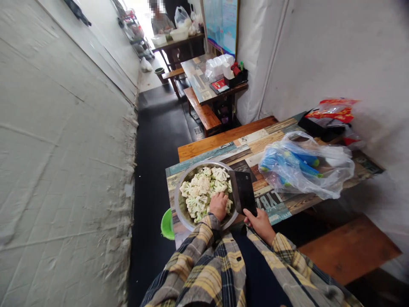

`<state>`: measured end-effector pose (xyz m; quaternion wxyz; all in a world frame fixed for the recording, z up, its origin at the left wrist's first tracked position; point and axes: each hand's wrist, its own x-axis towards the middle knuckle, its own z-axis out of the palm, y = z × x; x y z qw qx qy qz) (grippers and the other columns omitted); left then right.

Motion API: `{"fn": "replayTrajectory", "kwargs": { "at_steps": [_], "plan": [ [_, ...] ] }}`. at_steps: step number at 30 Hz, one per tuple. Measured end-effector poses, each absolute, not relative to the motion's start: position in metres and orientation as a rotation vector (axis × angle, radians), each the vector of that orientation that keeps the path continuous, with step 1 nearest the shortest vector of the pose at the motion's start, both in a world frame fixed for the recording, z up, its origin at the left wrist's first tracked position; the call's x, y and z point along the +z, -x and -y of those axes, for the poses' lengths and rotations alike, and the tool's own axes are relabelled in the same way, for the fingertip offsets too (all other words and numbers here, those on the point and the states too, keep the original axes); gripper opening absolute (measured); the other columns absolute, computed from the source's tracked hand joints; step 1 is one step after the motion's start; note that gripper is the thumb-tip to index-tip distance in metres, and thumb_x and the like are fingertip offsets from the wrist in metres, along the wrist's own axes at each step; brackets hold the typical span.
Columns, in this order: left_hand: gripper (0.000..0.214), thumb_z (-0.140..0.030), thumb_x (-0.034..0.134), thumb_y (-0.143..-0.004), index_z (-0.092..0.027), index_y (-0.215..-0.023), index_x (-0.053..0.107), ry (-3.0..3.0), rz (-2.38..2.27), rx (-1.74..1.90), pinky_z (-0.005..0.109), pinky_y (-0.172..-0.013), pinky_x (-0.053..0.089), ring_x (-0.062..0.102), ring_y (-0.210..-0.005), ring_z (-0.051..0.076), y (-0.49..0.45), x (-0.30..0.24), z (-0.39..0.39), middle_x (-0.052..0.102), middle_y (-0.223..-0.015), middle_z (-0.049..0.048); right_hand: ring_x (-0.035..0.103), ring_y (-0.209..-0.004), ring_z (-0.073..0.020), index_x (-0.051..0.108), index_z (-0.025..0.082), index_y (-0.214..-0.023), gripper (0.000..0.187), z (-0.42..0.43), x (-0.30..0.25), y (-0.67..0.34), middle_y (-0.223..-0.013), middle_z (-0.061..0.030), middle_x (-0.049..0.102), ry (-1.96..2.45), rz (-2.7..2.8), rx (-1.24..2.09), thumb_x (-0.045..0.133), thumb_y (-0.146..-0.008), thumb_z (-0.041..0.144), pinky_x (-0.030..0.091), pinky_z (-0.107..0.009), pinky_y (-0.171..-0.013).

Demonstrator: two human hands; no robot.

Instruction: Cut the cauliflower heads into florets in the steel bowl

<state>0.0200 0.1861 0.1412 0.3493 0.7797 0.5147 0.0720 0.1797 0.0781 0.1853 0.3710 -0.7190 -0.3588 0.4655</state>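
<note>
A round metal bowl [177,205] near the left end of the table is full of cauliflower florets [200,185]. My left hand [219,206] reaches into it from the front, fingers curled onto a floret at the bowl's near right side; the fingertips are partly hidden among the pieces. To the right of the bowl, my right hand [260,224] is closed round the handle of a cleaver [243,192]. Its broad dark blade stands raised beside the bowl's right rim, and the handle is mostly covered by my fingers.
A clear plastic bag [332,170] with blue and green items lies on the table's right side, before a black box [319,128] with red packaging. A green basin [167,224] sits below the left edge. Benches flank the table; another person [162,23] is at the far table.
</note>
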Motion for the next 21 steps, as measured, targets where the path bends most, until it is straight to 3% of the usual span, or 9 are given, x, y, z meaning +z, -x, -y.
{"fn": "replayTrajectory", "kwargs": {
  "at_steps": [6, 12, 17, 21],
  "plan": [
    [0.014, -0.02, 0.063, -0.065, -0.02, -0.07, 0.05, -1.541, -1.462, 0.567, 0.029, -0.076, 0.042, 0.054, -0.079, 0.017, 0.011, 0.143, -0.183, 0.056, -0.074, -0.0007, 0.057, -0.042, -0.015, 0.06, 0.019, -0.055, 0.05, -0.081, 0.187, -0.182, -0.053, -0.0054, 0.066, 1.865, 0.888, 1.132, 0.055, -0.076, 0.063, 0.046, -0.026, -0.047],
    [0.039, -0.045, 0.069, -0.061, -0.021, -0.071, 0.04, -0.963, -1.49, 0.854, 0.023, -0.059, 0.043, 0.051, -0.059, 0.009, 0.053, 0.155, -0.173, 0.049, -0.064, -0.0067, 0.06, -0.045, -0.0164, 0.059, 0.019, -0.055, 0.047, -0.084, 0.19, -0.175, -0.052, -0.0048, 0.066, 1.845, 1.052, 1.112, 0.055, -0.08, 0.06, 0.048, -0.026, -0.05],
    [0.05, -0.055, 0.074, -0.058, -0.021, -0.078, 0.043, -0.648, -1.429, 0.949, 0.026, -0.062, 0.05, 0.058, -0.063, 0.01, 0.066, 0.173, -0.166, 0.056, -0.071, -0.0041, 0.061, -0.049, -0.0173, 0.058, 0.02, -0.06, 0.043, -0.086, 0.192, -0.164, -0.054, -0.0033, 0.065, 1.758, 1.327, 1.07, 0.05, -0.086, 0.054, 0.049, -0.027, -0.053],
    [0.055, -0.048, 0.075, -0.062, -0.023, -0.104, 0.049, -0.508, -1.26, 0.925, 0.032, -0.068, 0.055, 0.064, -0.075, 0.015, 0.064, 0.189, -0.162, 0.064, -0.101, 0.0038, 0.069, -0.069, -0.0225, 0.068, 0.018, -0.076, 0.038, -0.088, 0.194, -0.16, -0.071, -0.0079, 0.072, 1.663, 1.589, 0.908, 0.045, -0.091, 0.045, 0.055, -0.032, -0.07]
  ]
}}
